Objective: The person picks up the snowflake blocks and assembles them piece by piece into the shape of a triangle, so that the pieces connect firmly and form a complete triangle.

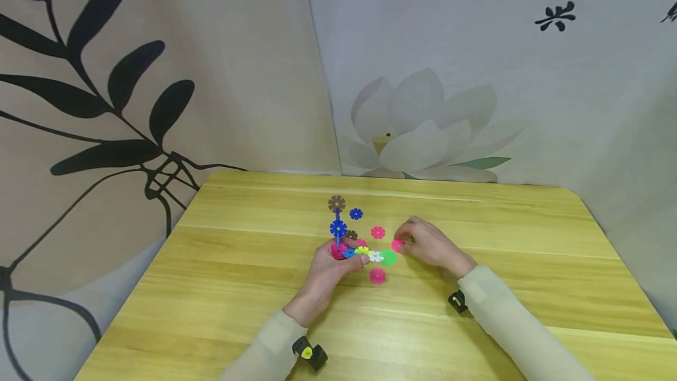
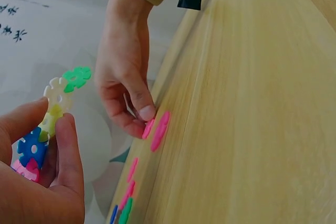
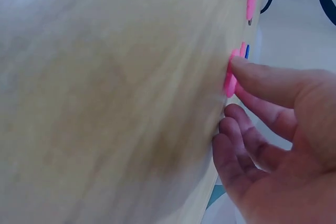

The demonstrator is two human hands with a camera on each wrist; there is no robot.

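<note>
My left hand [image 1: 324, 272] holds a chain of interlocking plastic snowflake discs. Along it run a pink disc [image 1: 338, 251], a blue disc [image 2: 32, 149], a yellow disc [image 1: 362, 250], a white disc [image 2: 56, 96] and a green disc [image 1: 389, 257] at the free end. From the pink end, blue discs [image 1: 338, 228] rise to a brown disc [image 1: 337, 203]. To the right of the green end, my right hand [image 1: 429, 244] pinches a separate pink snowflake disc [image 1: 398, 245] between thumb and fingers, close to the tabletop. The left fingers partly hide the chain's pink end.
Loose discs lie on the wooden table [image 1: 238, 287] around the hands: a blue one [image 1: 356, 214] and a pink one [image 1: 378, 232] behind, another pink one [image 1: 378, 276] in front. A brown one [image 1: 351, 234] is partly hidden beyond the left fingers. A printed wall backdrop stands behind.
</note>
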